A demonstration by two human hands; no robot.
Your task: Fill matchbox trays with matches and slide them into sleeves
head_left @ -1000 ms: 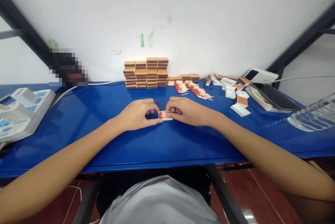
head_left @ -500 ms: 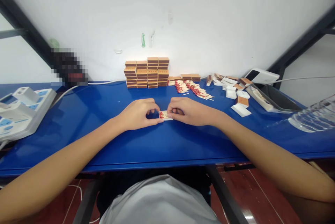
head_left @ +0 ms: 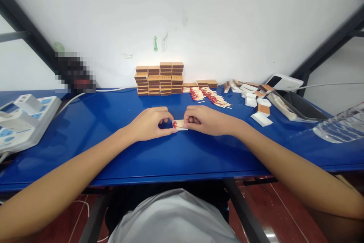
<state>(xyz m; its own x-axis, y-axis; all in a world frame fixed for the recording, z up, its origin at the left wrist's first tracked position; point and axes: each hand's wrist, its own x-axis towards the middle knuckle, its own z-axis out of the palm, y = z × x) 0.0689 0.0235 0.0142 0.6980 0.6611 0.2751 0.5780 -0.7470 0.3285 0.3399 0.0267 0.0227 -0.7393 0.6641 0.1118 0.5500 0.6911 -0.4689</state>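
A small white matchbox tray (head_left: 179,124) filled with red-tipped matches lies on the blue table (head_left: 176,152) in front of me. My left hand (head_left: 150,123) pinches its left end with curled fingers. My right hand (head_left: 203,120) grips its right end, fingers closed around it. Beyond my hands, a loose heap of matches (head_left: 209,96) is spread on the table. Stacked brown matchboxes (head_left: 159,79) stand against the white wall.
Empty white trays and brown sleeves (head_left: 253,97) lie scattered at the right. Further right are a white device (head_left: 284,82), a dark tray (head_left: 298,107) and a clear plastic bag (head_left: 341,127). A white power strip (head_left: 22,119) sits at the left edge.
My right hand has slid slightly to the right along the tray. The left hand and the tray stay where they were.
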